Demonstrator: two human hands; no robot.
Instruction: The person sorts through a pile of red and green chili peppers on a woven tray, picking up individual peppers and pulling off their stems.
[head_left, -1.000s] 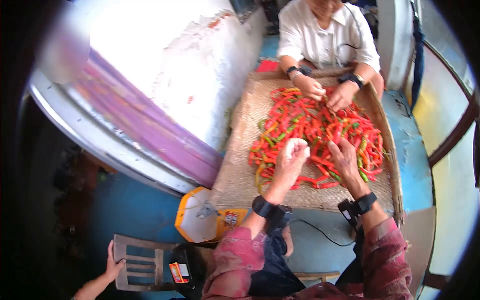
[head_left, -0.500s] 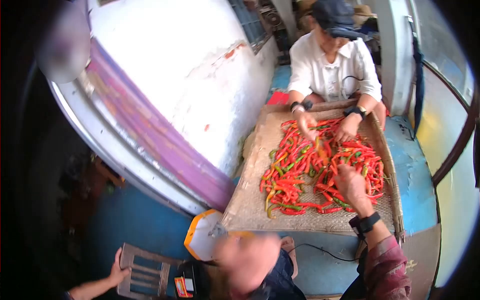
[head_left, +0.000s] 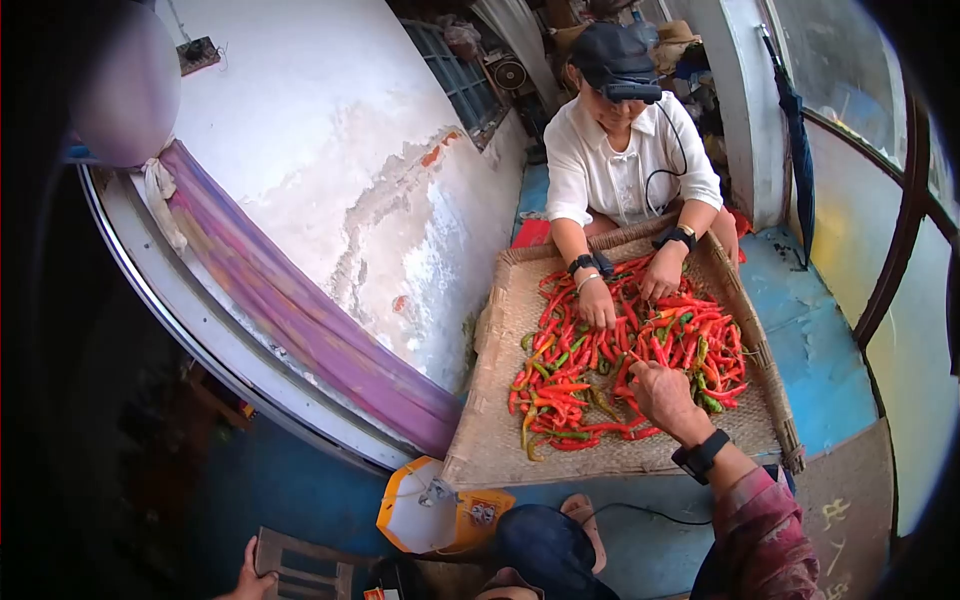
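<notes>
Red chilli peppers [head_left: 570,385], some of them green or yellowish, lie heaped in a rectangular woven bamboo tray [head_left: 480,440]. My right hand [head_left: 668,402], wearing a black wristband, is over the near side of the heap. Its fingers are pinched together on a red chilli pepper, mostly hidden by the hand. At the bottom edge a brownish-pink sliver [head_left: 510,588] may belong to my left hand; no fingers show there. Across the tray, a co-worker's two hands, one [head_left: 597,302] and the other [head_left: 664,272], touch peppers at the far side.
A co-worker [head_left: 630,165] in a white shirt sits behind the tray. A yellow-and-white container [head_left: 425,510] stands near its front left corner. At bottom left another hand [head_left: 250,575] grips a wooden chair [head_left: 315,570]. A folded umbrella [head_left: 795,130] hangs at right; a cable [head_left: 650,513] crosses the floor.
My right hand has moved left and nearer over the peppers. A blurred skin-coloured shape at the bottom has dropped mostly out of view. The co-worker's hands have both come down onto the peppers.
</notes>
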